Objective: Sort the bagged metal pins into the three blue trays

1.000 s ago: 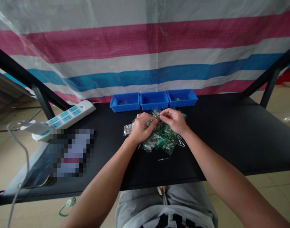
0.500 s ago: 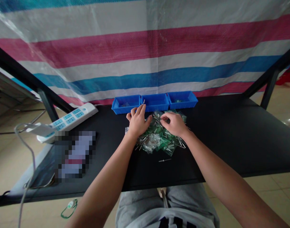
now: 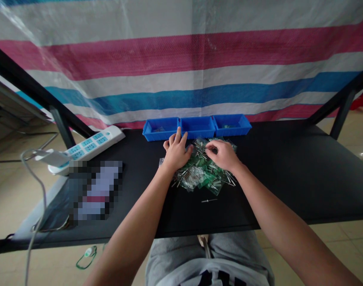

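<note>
My left hand (image 3: 177, 153) is over the left side of a heap, its fingers apart and reaching toward the middle blue bin (image 3: 198, 134). No object shows in it. My right hand (image 3: 225, 155) bends over the upper right of the same heap. Its thumb and fingertips are pinched together among thin metal pins; what they hold is too small to make out. The heap mixes blind rivets (image 3: 229, 178) with small clear and green plastic bags (image 3: 194, 177). A single blind rivet (image 3: 209, 200) lies apart, nearer the table's front edge.
Left and right blue bins (image 3: 160, 136) (image 3: 232, 130) flank the middle one, each with a few small items inside. A white power strip (image 3: 90, 147) with a plugged-in adapter and cable stands left. A blurred-out phone-like object (image 3: 99, 190) lies before it. Striped sheeting (image 3: 181, 55) hangs behind.
The rivet at my left fingertips is gone from view, and those fingers have spread. My right hand stays pinched at the heap. The whole view has shifted slightly.
</note>
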### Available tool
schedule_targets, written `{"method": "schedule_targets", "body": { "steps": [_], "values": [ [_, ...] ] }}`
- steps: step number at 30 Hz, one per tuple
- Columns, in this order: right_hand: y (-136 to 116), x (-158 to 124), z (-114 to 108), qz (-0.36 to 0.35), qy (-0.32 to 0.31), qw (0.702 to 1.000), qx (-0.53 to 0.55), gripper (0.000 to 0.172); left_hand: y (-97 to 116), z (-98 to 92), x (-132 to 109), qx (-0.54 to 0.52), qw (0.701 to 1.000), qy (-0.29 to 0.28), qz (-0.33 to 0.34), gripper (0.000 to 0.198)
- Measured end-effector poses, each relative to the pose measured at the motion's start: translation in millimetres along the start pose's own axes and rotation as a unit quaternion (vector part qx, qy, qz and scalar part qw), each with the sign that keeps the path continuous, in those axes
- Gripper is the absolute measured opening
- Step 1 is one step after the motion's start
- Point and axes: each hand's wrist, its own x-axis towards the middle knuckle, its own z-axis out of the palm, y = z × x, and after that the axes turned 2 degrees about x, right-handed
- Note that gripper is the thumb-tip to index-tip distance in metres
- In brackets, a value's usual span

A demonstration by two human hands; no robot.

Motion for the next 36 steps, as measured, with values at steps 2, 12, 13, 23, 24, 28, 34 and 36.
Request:
{"method": "schedule_targets", "body": {
  "steps": [2, 12, 13, 23, 24, 28, 34, 36],
  "values": [
    [1, 0, 0, -0.008, -0.003, 1.0, -0.012, 0.005, 1, -2.1, -1, -0.003, 1.0, 0.001, 0.0, 0.055],
    [5, -3, 10, -0.06, -0.053, 0.991, -0.111, 0.014, 10, -4.9, -10, -0.042, 0.998, 0.037, 0.038, 0.033],
    [5, -3, 11, -0.056, -0.057, 0.991, -0.112, 0.014, 10, -3.7, -10, -0.044, 0.997, 0.033, 0.05, 0.032],
    [1, -3, 14, -0.035, -0.09, 0.986, -0.138, 0.011, 11, 3.6, -12, -0.063, 0.99, -0.001, 0.122, 0.029],
    [0, -3, 14, -0.038, -0.083, 0.986, -0.138, 0.011, 12, 3.0, -12, -0.067, 0.99, 0.005, 0.126, 0.029],
    [-3, -4, 11, -0.067, -0.054, 0.99, -0.108, 0.012, 15, -3.1, -14, -0.096, 0.985, 0.028, 0.141, 0.028],
    [-11, -3, 7, -0.117, -0.055, 0.989, -0.074, 0.014, 21, -11.9, -15, -0.106, 0.987, 0.03, 0.119, 0.032],
    [-13, -3, 7, -0.126, -0.052, 0.988, -0.071, 0.014, 21, -11.5, -15, -0.101, 0.989, 0.027, 0.109, 0.032]
  ]
}}
